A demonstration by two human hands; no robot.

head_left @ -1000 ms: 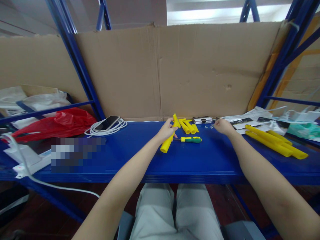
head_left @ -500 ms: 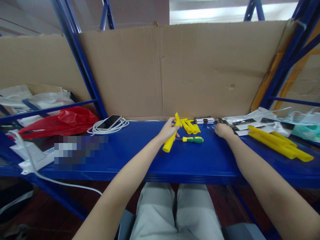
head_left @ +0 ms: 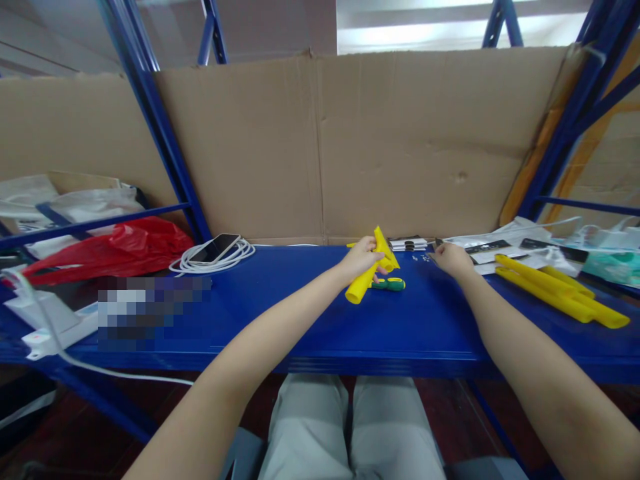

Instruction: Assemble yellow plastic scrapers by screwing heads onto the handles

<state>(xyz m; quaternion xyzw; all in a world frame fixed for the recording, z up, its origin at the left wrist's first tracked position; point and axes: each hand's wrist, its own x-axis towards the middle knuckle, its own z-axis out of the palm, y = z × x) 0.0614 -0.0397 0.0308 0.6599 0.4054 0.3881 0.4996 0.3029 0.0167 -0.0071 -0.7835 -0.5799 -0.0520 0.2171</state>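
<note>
White bags (head_left: 97,200): at least two, behind the rail at the far left; contents hidden.
Power strip (head_left: 75,331): one, white, on the bench (head_left: 280,320), with one white cord (head_left: 110,375) trailing past the front edge.
Red bag (head_left: 107,252): one, crumpled plastic; what it holds cannot be seen.
Phone (head_left: 214,249): one, lying on one coil of white cable (head_left: 243,252).
Left hand (head_left: 365,257): fingers wrapped round one yellow tube, gripping it aslant over the middle of the bench.
Held yellow tube (head_left: 356,291): one, its open end toward the person, the far part partly covered by the hand.
Other short yellow pieces (head_left: 351,245): partly behind the left hand, so too hidden to count.
Screwdriver (head_left: 391,285): one, green-and-yellow handle just right of the left hand, shaft hidden.
White stack (head_left: 407,244): one, banded with black, near the cardboard wall (head_left: 250,153).
Small pale bits (head_left: 421,257): several, too tiny to count, loose between the two hands.
Right hand (head_left: 453,258): fingers drawn together beside the bits, near a dark item (head_left: 439,243); I cannot tell whether they pinch anything.
Packets (head_left: 493,253): at least two, white with dark panels; contents unclear.
Long yellow tubes (head_left: 560,290): at least three, heaped at the right.
Pale green item (head_left: 610,263): one, far right, form unclear.
</note>
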